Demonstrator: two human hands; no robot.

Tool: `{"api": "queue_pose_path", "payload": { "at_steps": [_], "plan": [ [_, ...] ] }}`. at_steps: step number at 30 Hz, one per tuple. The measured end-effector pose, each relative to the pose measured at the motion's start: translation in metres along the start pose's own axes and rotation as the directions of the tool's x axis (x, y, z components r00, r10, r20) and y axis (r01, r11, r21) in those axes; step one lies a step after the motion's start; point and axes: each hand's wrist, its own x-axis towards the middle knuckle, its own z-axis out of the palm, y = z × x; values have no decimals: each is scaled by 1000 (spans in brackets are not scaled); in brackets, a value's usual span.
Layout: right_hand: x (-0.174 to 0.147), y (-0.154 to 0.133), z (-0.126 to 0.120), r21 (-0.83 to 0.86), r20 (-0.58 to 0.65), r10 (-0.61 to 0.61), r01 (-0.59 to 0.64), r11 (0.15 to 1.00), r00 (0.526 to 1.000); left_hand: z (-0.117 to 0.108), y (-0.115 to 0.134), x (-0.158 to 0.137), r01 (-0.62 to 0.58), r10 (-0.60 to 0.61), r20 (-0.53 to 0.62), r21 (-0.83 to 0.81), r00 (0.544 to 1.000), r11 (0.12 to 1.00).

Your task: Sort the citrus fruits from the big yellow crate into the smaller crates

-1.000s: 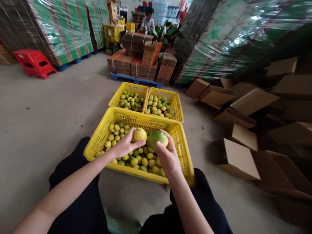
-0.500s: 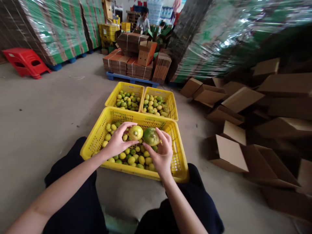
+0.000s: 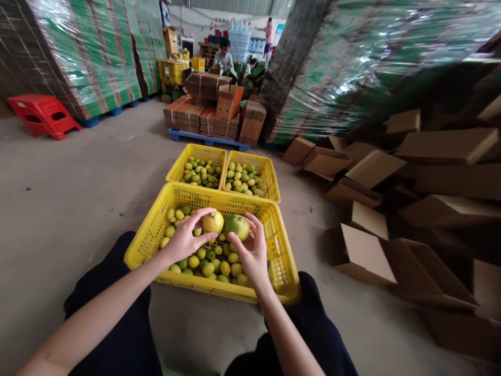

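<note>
Over the near yellow crate [image 3: 287,261], my left hand [image 3: 188,236] pinches a yellow lemon [image 3: 213,222] between thumb and fingers. A mostly green lemon [image 3: 237,228] is gripped by my right hand [image 3: 253,248], thumb below and fingers around its far side. The two fruits are held side by side, close together. Below them lie many yellow and green lemons [image 3: 211,267] inside the crate, partly hidden by my hands.
Two smaller-looking yellow crates [image 3: 195,150] with lemons stand just beyond. Farther off, flattened cartons [image 3: 219,124] sit on a blue pallet [image 3: 207,140], with people behind. Open cardboard boxes [image 3: 368,250] pile up at right; a red stool [image 3: 47,115] is at left.
The view has tipped up a little, so the scene sits lower in the picture. Both hands still hold the same lemons, which appear turned slightly.
</note>
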Motion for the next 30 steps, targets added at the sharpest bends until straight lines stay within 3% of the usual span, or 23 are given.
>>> {"api": "queue_pose_path", "payload": {
  "at_steps": [4,7,12,18,23,28,30],
  "plan": [
    [2,0,0,17,-53,72,-71,997,996,5,1,0,132,-141,-35,-185,989,974],
    [5,0,1,120,-43,152,-146,982,987,4,0,3,210,-235,-35,-342,971,916],
    [9,-3,1,335,39,269,-267,904,962,-2,-7,10,259,-282,40,-531,959,807],
    [14,-5,-4,487,164,269,-315,814,949,-4,-10,12,327,-369,116,-745,922,582],
    [12,-2,6,603,262,341,-429,672,903,-2,-2,14,358,-423,176,-844,889,400],
    [6,-5,8,591,424,388,-575,566,818,0,1,14,385,-468,247,-895,849,225],
    [7,-8,3,609,399,394,-560,561,828,0,0,14,364,-503,222,-909,835,203]
  ]
}}
